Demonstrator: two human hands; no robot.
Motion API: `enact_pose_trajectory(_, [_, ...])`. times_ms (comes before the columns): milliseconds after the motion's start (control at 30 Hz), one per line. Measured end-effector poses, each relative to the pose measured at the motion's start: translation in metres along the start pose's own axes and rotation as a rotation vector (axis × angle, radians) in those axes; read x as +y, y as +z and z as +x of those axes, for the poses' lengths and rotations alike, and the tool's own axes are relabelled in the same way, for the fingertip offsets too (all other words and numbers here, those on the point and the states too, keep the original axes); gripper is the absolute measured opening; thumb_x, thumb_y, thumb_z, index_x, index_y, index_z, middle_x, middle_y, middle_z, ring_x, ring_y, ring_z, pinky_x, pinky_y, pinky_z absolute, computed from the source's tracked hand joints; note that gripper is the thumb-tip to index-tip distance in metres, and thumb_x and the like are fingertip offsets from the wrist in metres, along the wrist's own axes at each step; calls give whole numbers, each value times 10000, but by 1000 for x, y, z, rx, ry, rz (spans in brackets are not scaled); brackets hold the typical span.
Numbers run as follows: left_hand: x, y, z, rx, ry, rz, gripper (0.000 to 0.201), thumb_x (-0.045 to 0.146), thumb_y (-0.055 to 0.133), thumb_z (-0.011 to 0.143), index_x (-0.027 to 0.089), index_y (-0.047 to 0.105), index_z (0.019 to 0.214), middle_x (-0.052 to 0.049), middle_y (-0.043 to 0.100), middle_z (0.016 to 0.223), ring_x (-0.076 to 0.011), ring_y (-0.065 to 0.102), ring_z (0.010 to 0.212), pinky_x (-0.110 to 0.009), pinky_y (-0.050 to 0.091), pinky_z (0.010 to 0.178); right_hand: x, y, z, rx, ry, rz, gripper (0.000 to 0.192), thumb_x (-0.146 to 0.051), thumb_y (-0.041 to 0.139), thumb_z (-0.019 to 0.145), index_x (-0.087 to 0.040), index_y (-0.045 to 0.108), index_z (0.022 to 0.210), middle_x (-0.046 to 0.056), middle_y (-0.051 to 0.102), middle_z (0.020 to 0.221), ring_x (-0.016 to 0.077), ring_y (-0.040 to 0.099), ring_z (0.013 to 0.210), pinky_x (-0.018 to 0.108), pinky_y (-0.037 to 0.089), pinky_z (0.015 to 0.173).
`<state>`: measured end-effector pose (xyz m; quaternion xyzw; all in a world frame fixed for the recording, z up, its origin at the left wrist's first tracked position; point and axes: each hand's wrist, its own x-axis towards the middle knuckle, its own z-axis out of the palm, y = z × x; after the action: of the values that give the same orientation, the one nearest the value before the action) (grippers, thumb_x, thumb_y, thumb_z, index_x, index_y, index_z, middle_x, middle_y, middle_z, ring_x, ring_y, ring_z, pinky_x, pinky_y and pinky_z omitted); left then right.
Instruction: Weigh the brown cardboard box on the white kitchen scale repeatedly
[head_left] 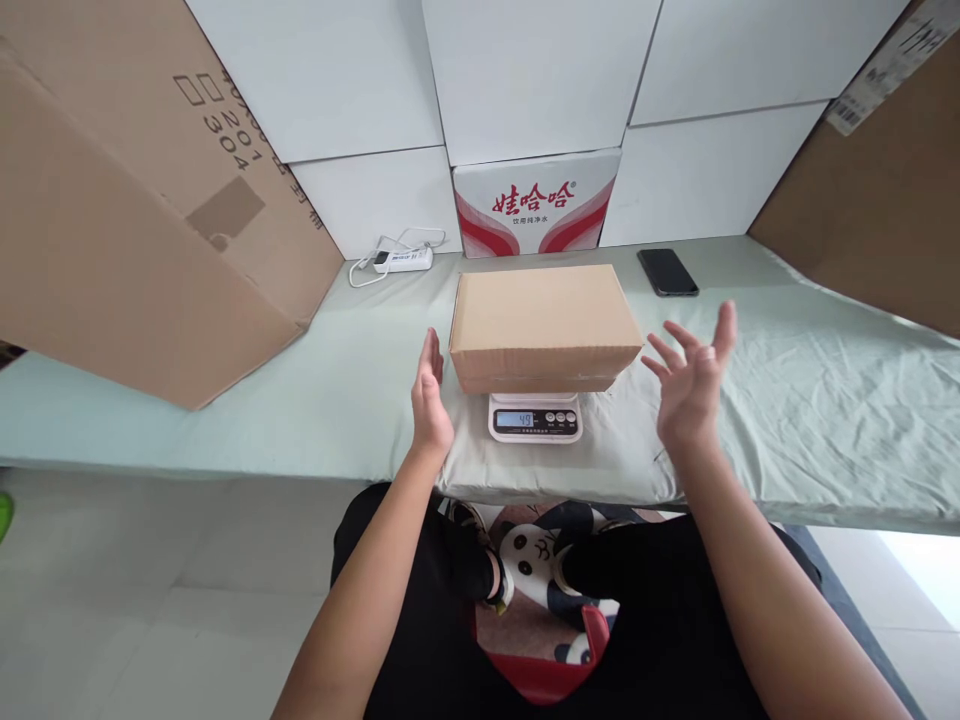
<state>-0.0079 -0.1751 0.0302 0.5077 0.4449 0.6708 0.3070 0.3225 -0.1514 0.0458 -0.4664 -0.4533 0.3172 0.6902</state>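
Observation:
A closed brown cardboard box (546,312) rests on a small white digital kitchen scale (535,437), hiding most of its platform. The lit display seems to read 49, with several round buttons beside it. My left hand (430,405) is held upright just left of the box, palm turned toward it, fingers straight and holding nothing. To the right of the box is my right hand (690,385), fingers spread, with nothing in it; its fingertips are near the box's front right corner.
Behind the box stands a white carton with red print (536,205) among white panels. A power strip with a white cable (403,260) lies back left, a black phone (667,272) back right. Large cardboard sheets (150,220) flank both sides of the green cloth-covered table (337,400).

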Motion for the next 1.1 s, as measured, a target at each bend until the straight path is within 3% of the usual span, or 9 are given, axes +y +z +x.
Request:
enact_pose_trajectory(100, [-2,-7,8,62,-40,-19,980,972,371,991,333,545,1714,-80,404,1904,-309,312,1806,-446,309,1468,0,-16,13,118,41,65,885,-790,551,919,-549,354,1747,93,690,1488,447,700,1461,798,477,1246])
enact_pose_trajectory(200, [-5,-11,13,120,-98,-41,951,961,323,1008,347,571,1691,-79,410,1899,-292,330,1798,-464,323,1462,2,-23,16,141,63,69,751,-799,510,936,-619,454,1663,72,715,1412,456,732,1413,770,556,1150])
enact_pose_trajectory(300, [-6,-12,16,158,-147,-70,959,951,267,1019,333,585,1680,-92,415,1894,-290,344,1792,-479,334,1457,1,-18,13,145,93,80,717,-796,514,938,-611,489,1630,66,717,1390,445,738,1404,733,570,1139])
enact_pose_trajectory(467, [-9,-13,17,157,-169,-69,980,959,279,1007,318,578,1686,-102,407,1895,-288,358,1785,-464,358,1447,-11,-2,6,178,151,140,832,-777,569,904,-459,467,1666,82,712,1377,409,739,1383,703,480,1255])
enact_pose_trajectory(767, [-6,-11,15,159,-176,-124,1061,999,426,939,244,602,1663,-148,435,1874,-301,384,1775,-438,370,1440,-11,-1,2,129,150,98,746,-805,543,930,-468,529,1595,74,703,1426,410,731,1409,711,495,1228])
enact_pose_trajectory(1100, [-7,-10,14,135,-163,-77,1000,974,336,986,298,590,1677,-105,440,1880,-292,371,1780,-440,355,1452,-15,5,-2,115,180,104,751,-803,543,916,-416,580,1558,82,706,1407,414,727,1404,704,486,1242])
